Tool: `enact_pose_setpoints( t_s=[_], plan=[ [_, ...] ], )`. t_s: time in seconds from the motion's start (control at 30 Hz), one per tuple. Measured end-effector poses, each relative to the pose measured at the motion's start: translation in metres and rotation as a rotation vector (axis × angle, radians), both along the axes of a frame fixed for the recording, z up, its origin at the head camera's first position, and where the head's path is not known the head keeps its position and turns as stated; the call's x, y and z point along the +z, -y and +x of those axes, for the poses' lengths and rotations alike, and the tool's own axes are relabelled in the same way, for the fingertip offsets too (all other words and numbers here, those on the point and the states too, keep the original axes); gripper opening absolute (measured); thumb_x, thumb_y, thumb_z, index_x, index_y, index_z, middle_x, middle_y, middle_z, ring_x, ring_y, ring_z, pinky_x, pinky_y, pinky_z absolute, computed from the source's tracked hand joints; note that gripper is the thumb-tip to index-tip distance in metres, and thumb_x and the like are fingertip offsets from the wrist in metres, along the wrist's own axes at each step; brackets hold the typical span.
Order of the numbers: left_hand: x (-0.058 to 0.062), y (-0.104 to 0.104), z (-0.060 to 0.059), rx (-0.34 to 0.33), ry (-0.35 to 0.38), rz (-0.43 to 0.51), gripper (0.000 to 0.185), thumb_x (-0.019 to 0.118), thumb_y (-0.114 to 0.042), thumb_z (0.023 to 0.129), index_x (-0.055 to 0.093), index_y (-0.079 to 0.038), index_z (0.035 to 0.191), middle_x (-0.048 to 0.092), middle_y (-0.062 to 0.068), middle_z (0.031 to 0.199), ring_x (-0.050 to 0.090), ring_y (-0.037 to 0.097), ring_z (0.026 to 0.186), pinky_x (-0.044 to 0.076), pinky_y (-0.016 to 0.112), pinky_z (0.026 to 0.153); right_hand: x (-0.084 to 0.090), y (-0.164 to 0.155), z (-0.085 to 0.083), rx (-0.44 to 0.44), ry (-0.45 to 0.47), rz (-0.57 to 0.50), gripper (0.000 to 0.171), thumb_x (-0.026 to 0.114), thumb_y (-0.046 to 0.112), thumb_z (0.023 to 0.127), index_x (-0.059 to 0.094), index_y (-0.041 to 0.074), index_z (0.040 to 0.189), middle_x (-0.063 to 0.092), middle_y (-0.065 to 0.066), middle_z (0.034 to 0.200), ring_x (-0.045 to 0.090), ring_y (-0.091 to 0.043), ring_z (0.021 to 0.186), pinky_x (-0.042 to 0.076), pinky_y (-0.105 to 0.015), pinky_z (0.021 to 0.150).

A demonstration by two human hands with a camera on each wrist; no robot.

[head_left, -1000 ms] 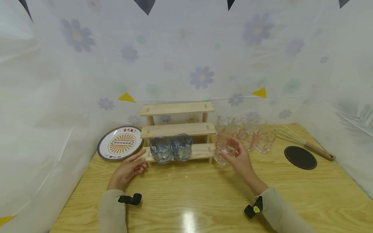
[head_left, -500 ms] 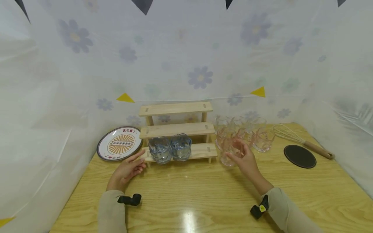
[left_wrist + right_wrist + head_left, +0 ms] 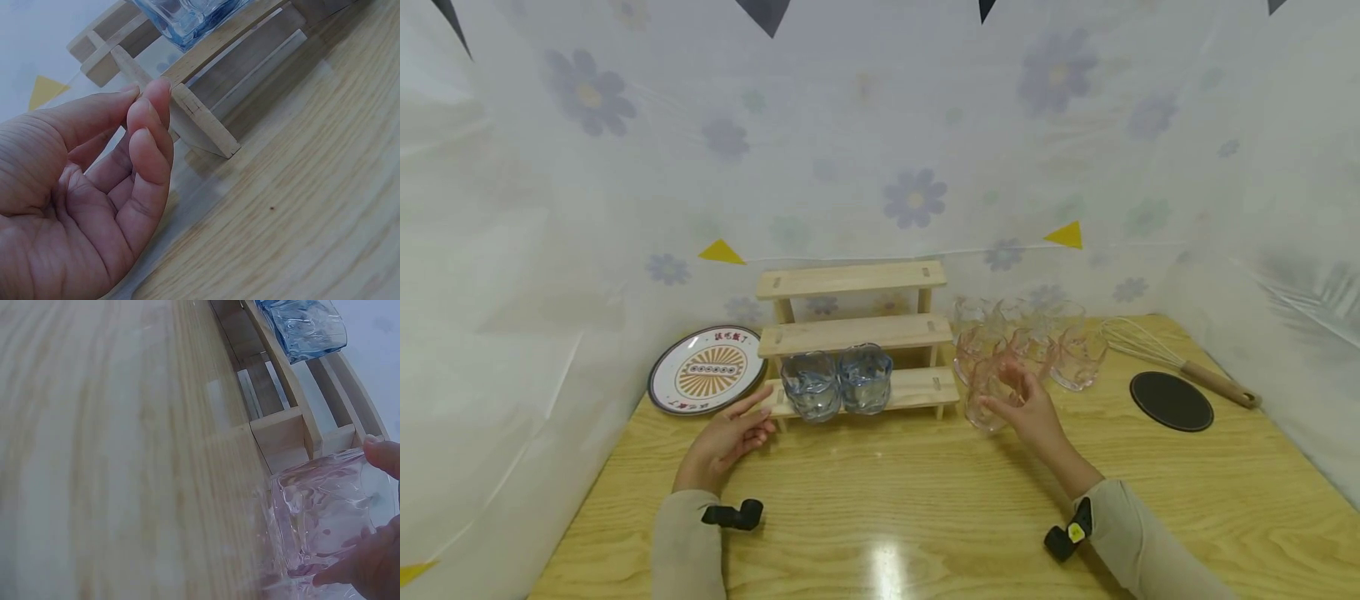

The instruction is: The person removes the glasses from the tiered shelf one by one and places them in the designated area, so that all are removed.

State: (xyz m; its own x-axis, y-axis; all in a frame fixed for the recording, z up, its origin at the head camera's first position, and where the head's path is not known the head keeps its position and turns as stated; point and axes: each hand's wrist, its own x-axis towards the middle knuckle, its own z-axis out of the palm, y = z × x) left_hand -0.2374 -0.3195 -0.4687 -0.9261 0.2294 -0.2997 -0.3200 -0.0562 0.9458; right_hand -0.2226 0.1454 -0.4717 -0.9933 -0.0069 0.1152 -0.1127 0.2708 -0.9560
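A three-step wooden shelf (image 3: 853,332) stands at mid-table. On its lowest step two blue-tinted glasses (image 3: 812,392) sit side by side, left of the middle. My left hand (image 3: 730,442) is at the left end of that step; in the left wrist view its thumb and fingertips (image 3: 145,112) pinch the board's corner. Just off the shelf's right end, my right hand (image 3: 1033,417) holds a clear, faintly pink glass (image 3: 982,408) upright between thumb and fingers. In the right wrist view that glass (image 3: 319,515) is close to the shelf; whether its base touches the table cannot be told.
Behind my right hand stand several clear and pinkish glasses (image 3: 1078,362) close together. A whisk (image 3: 1213,385) and a dark round mat (image 3: 1172,402) lie at the right. A patterned plate (image 3: 707,371) leans at the left. Floral sheeting (image 3: 850,150) encloses the table.
My right hand has moved the pinkish glass slightly right and toward me, away from the shelf's end; in the last half second it barely shifts. My left hand stays put.
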Motion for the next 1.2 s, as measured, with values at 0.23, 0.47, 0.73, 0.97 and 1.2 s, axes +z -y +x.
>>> enact_pose_setpoints(
  t_s=[0.23,0.47,0.73,0.97,1.2],
  plan=[
    [0.003,0.000,0.000,-0.001,0.001,0.005,0.062,0.058,-0.017,0.096,0.028,-0.013,0.150,0.066,-0.002,0.074,0.057,0.005,0.060,0.049,0.017,0.057,-0.001,0.001,-0.001,0.004,-0.011,0.042,0.080,0.073,0.021,0.084,0.026,-0.001,0.145,0.036,-0.024,0.144,0.030,-0.038,0.135,0.024,-0.056,0.108],
    [0.004,0.000,-0.001,-0.007,-0.003,0.022,0.064,0.059,-0.017,0.095,0.027,-0.012,0.150,0.065,-0.003,0.074,0.056,0.005,0.060,0.049,0.017,0.056,0.007,0.005,0.001,0.016,0.017,0.053,0.082,0.072,0.021,0.086,0.022,-0.001,0.146,0.032,-0.025,0.146,0.027,-0.038,0.136,0.024,-0.057,0.108],
    [0.005,-0.001,-0.001,0.006,-0.007,0.016,0.062,0.058,-0.016,0.096,0.028,-0.012,0.150,0.066,-0.002,0.073,0.057,0.005,0.059,0.050,0.018,0.057,0.010,0.005,0.002,0.040,0.018,0.090,0.081,0.071,0.021,0.087,0.020,-0.002,0.146,0.027,-0.025,0.149,0.024,-0.040,0.137,0.021,-0.059,0.107],
    [0.003,-0.002,-0.001,0.003,-0.008,0.019,0.061,0.056,-0.016,0.096,0.027,-0.012,0.150,0.066,-0.003,0.073,0.057,0.005,0.059,0.049,0.017,0.056,0.013,0.003,0.002,0.028,-0.025,0.177,0.086,0.073,0.024,0.084,0.020,-0.002,0.147,0.018,-0.026,0.150,0.017,-0.045,0.137,0.019,-0.061,0.107],
    [0.002,-0.001,0.001,0.002,0.000,0.020,0.062,0.057,-0.017,0.096,0.027,-0.013,0.150,0.066,-0.002,0.074,0.057,0.005,0.060,0.049,0.017,0.057,0.027,0.002,0.001,0.030,-0.169,0.266,0.085,0.077,0.016,0.080,0.025,-0.003,0.144,0.015,-0.028,0.150,0.021,-0.048,0.134,0.024,-0.068,0.100]
  ],
)
